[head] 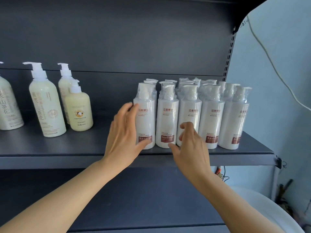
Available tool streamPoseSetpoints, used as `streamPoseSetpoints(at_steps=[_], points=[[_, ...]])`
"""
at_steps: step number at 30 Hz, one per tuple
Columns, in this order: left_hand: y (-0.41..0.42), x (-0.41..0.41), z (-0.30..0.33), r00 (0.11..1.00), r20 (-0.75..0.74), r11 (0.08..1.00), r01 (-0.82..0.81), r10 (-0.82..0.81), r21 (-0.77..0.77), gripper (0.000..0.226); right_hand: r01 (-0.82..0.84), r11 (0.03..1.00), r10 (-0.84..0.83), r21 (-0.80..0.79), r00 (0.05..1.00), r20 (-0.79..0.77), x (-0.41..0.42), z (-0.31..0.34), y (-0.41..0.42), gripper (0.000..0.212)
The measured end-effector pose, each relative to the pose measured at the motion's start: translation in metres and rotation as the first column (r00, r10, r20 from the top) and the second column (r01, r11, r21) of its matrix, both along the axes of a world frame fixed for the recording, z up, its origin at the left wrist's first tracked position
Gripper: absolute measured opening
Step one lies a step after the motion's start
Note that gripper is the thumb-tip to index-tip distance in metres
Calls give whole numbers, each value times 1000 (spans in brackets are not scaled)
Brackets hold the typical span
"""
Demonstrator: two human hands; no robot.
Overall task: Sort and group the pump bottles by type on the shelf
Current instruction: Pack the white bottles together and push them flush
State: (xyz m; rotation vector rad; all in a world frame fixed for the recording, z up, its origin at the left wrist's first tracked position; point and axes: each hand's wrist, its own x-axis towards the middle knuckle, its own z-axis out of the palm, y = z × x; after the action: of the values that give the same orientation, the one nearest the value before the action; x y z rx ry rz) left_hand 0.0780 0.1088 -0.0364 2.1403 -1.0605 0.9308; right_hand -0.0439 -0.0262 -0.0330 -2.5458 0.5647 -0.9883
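Observation:
Several white pump bottles with red-brown labels, wrapped in clear film, stand packed in rows on the right of the dark shelf (50,148). My left hand (123,135) lies flat against the left side of the leftmost front white bottle (146,118), fingers spread, thumb at its base. My right hand (190,145) hovers with fingers apart in front of the third front bottle (191,108), hiding its label. At the left stand pale green pump bottles: a tall one (46,105), another tall one (64,86) behind, a short one (79,110), and one cut off (8,106).
A gap of bare shelf separates the green group from the white group. The shelf's slotted upright (229,52) and its right end lie just past the white bottles. A white cable (276,69) hangs on the pale wall. A lower shelf (134,199) runs beneath my arms.

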Motion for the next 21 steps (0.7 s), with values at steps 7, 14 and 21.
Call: streamPoseSetpoints(at_steps=[7, 14, 21], points=[[3, 8, -9, 924, -367, 993, 119, -109, 3, 98, 15, 1000, -14, 24, 999, -34, 18, -5, 3, 43], [1, 11, -10, 916, -384, 992, 128, -121, -7, 96, 30, 999, -30, 16, 999, -21, 21, -8, 1, 40], [0, 10, -9, 913, -391, 992, 125, -119, -10, 96, 17, 999, -15, 41, 999, -39, 18, -7, 2, 42]])
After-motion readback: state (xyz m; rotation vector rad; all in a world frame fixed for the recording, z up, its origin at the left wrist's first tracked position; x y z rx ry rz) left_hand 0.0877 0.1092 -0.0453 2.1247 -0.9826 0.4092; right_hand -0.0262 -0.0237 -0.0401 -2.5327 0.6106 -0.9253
